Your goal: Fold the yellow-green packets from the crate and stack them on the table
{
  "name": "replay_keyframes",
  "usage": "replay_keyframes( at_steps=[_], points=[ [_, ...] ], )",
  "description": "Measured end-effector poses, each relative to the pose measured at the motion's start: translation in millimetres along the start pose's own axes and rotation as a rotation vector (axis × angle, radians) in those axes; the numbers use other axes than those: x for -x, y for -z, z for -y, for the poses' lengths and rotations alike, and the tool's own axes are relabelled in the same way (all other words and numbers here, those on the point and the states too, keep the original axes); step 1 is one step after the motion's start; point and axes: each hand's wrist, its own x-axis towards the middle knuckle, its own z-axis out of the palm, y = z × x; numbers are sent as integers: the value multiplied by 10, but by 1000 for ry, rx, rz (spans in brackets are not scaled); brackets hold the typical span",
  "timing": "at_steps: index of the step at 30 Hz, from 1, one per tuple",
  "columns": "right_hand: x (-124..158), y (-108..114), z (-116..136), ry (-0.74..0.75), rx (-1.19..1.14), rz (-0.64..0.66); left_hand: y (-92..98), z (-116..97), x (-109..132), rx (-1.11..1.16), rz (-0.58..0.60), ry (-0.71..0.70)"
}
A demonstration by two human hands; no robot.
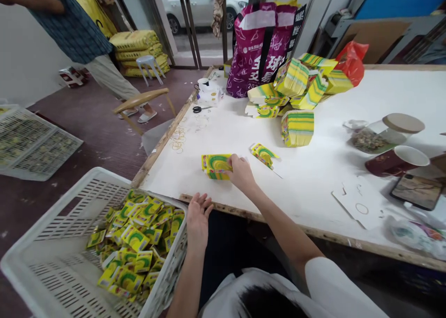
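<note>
Cardboard, thin and printed, is what I make of the small yellow-and-green packet stack [216, 166] lying flat on the white table [306, 192], a little in from the near edge and just right of the loose rubber bands [178, 139]. I judge the stack light and fairly stiff but apt to fan apart or slide, its glossy faces slick against each other, so I would take it across the short sides with thumb under and fingers over, squeezing the layers together. It shows a green arch on yellow with darker stripes at the ends. My right hand [241, 173] rests on the stack's right end, fingers curled onto it and pinching that edge. My left hand [197, 216] hangs off the table's near edge, below the stack, fingers spread and holding nothing, just beside the rim of the white crate [69, 202], which holds a heap of the same yellow-green packets [137, 243]. Right of the stack lies one loose folded packet [265, 154], apart from it. Farther back from the stack stands a pile of bundled flat packets [298, 93], with a magenta bag [261, 46] behind and a red plastic bag [351, 60] beside it. Well to the stack's right sit a jar [383, 134], a cup [397, 161] and a phone [416, 191]. Scissors [197, 109] lie beyond the bands. Another person [80, 30] stands far off to the left on the floor.
</note>
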Motion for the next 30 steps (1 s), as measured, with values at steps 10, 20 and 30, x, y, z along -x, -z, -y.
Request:
replay_keyframes(
  at_steps=[10,20,30],
  points=[
    [995,-308,427,82,-1091,573,-356,-283,51,208,9,-281],
    [745,-106,243,83,-885,320,-53,-155,66,-165,-124,-312],
    [770,179,167,730,-165,100,70,-714,43,-688,388,-401]
  ],
)
